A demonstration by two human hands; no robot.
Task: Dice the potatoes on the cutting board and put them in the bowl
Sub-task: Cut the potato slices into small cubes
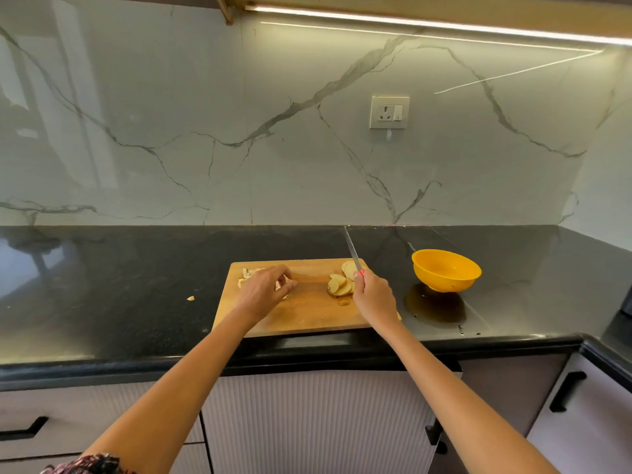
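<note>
A wooden cutting board point(307, 313) lies on the black counter. Round potato slices point(340, 285) sit in a loose pile at its right side. Small cut potato pieces point(247, 273) lie at its far left corner, partly hidden by my left hand point(265, 290), whose curled fingers pinch some of them. My right hand point(372, 297) grips the red handle of a knife point(352, 249); the blade points up and away, over the slices. An orange bowl point(446, 270) stands to the right of the board; its inside looks empty.
One stray potato bit point(190, 298) lies on the black counter point(119, 285) left of the board. A marble backsplash with a wall socket point(389, 112) rises behind. Cabinet fronts with black handles point(566, 391) run below the counter edge.
</note>
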